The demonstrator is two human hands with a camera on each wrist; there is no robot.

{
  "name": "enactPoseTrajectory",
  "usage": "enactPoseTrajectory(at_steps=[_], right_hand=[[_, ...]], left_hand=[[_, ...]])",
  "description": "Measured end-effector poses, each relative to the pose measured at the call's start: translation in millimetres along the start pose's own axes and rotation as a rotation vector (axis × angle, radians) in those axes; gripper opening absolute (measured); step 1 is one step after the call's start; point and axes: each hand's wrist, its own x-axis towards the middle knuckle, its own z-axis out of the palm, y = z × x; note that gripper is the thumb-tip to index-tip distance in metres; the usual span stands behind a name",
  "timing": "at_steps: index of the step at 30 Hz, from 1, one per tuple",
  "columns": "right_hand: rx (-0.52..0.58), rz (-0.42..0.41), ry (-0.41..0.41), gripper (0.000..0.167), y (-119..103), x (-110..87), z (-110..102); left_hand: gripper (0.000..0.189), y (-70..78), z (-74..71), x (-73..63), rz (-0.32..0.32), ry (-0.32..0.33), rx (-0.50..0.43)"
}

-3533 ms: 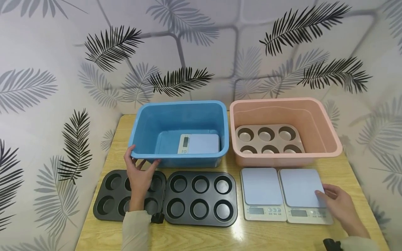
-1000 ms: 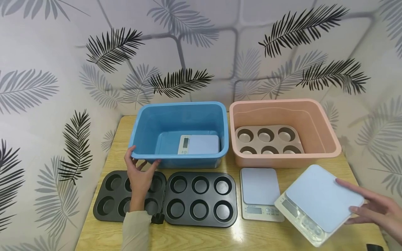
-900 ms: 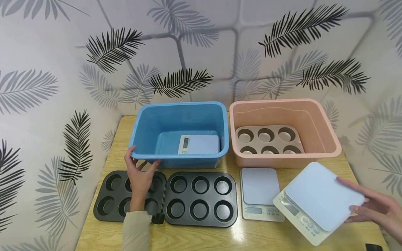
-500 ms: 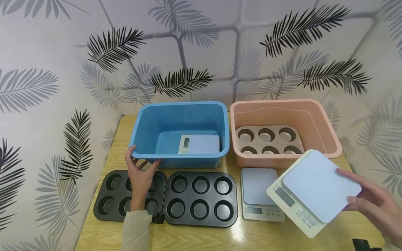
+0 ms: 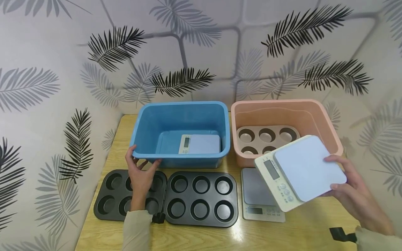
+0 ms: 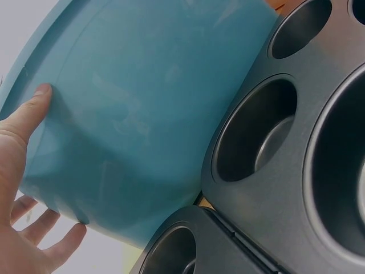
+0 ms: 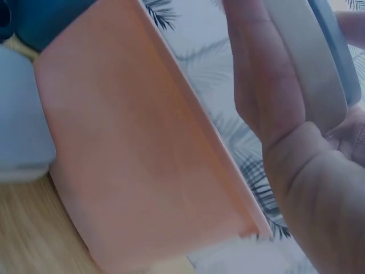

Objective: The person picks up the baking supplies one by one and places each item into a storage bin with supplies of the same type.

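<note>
My right hand [image 5: 358,191] grips a white kitchen scale [image 5: 309,170] by its right edge. Tilted in the air, the scale overlaps the front rim of the pink bin [image 5: 279,103], its display facing left. In the right wrist view, fingers lie along the underside of the scale's base [image 7: 308,63]. My left hand [image 5: 139,179] holds the front left corner of the blue bin [image 5: 179,157], thumb on the outer wall and a finger over the rim. Inside the blue bin lies another scale [image 5: 204,143]. A copper-coloured muffin pan [image 5: 256,138] lies in the pink bin, partly hidden.
Two dark muffin pans [image 5: 211,198] lie side by side before the blue bin, the left pan [image 5: 100,195] partly under my left arm. A third scale [image 5: 255,190] rests on the wooden table [image 5: 220,238], partly covered by the raised one. A leaf-patterned wall covering stands behind.
My right hand took the right-hand scale off the table, swung it out to the right and tilted it, then moved it up and left to the pink bin's front rim. The left hand stayed put.
</note>
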Motion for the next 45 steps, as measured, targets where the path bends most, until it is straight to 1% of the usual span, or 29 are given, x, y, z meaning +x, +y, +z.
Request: enactPoseTrajectory(at_steps=[2,5,9,12,15,18,22,25,29,31,35,38,41,45], right_hand=[[0.033,-0.006,-0.004,0.080,1.1,5.9,3.8],[0.119,-0.039,-0.031,0.083,5.0,15.0,8.5],[0.256,-0.112,-0.101,0.089,12.5,27.9,13.4],[0.281,-0.146,-0.123,0.090,15.8,36.7,18.2],[0.228,-0.150,-0.106,0.091,14.7,44.7,25.7],[0.116,-0.134,-0.079,0.096,10.3,52.2,35.7],[-0.038,-0.084,-0.046,0.103,2.2,62.7,50.3],[-0.105,-0.024,-0.014,0.107,-2.4,72.6,60.7],[-0.098,0.006,0.010,0.106,-2.2,85.8,71.9],[-0.089,0.006,0.027,0.104,-0.7,92.0,76.7],[-0.106,0.010,0.096,0.102,1.2,108.2,86.7],[-0.112,0.029,0.144,0.102,1.6,122.7,93.8],[-0.100,0.038,0.160,0.101,3.6,136.9,98.6],[-0.082,0.048,0.154,0.099,9.3,157.1,102.6]], left_hand=[[0.098,0.3,0.8,0.1,-0.003,0.001,-0.002],[0.099,3.4,2.3,-0.1,-0.010,0.003,-0.008],[0.097,11.3,3.6,-1.0,-0.020,0.000,-0.018],[0.097,12.7,3.7,-1.1,-0.020,-0.001,-0.020],[0.098,7.6,2.7,-0.3,-0.014,0.001,-0.014],[0.099,1.8,0.9,0.8,-0.008,0.002,-0.008],[0.099,-1.7,-1.2,1.1,0.001,-0.002,-0.002],[0.099,-1.4,-1.8,0.6,0.000,-0.002,-0.002],[0.098,0.2,-1.1,0.4,-0.007,-0.001,-0.006],[0.098,0.2,-0.5,0.6,-0.004,-0.001,-0.009],[0.098,0.2,0.8,0.9,-0.001,0.006,-0.015],[0.098,0.1,0.9,1.3,-0.001,0.010,-0.012],[0.098,-1.0,0.7,1.2,0.002,0.005,-0.006],[0.098,-2.9,0.5,1.2,0.000,0.008,-0.012]])
